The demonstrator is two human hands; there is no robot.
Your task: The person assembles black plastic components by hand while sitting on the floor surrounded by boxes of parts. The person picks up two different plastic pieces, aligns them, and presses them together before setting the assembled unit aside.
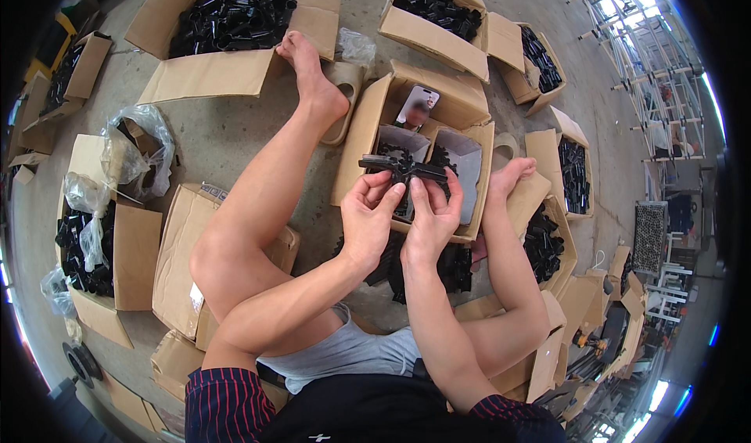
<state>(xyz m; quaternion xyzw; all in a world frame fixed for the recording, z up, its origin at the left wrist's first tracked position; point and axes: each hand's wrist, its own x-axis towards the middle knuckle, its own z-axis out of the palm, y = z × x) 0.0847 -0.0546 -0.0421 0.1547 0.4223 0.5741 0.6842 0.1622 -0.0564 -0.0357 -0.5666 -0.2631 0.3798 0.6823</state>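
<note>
Across my remote feed, I observe a mottled grey floor. Tubular metal racking stands along the right side. Bright light shows behind its upper section. A bluish light strip glows lower, near the right rim.

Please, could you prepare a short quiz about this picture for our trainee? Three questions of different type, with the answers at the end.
1. True or false: the left hand and the right hand both hold black parts.
2. Fill in: the person's shorts are ____ in colour.
3. Where is the phone? (a) in the right hand (b) inside the open box (c) on the shorts

Key: 1. true; 2. grey; 3. b
</note>
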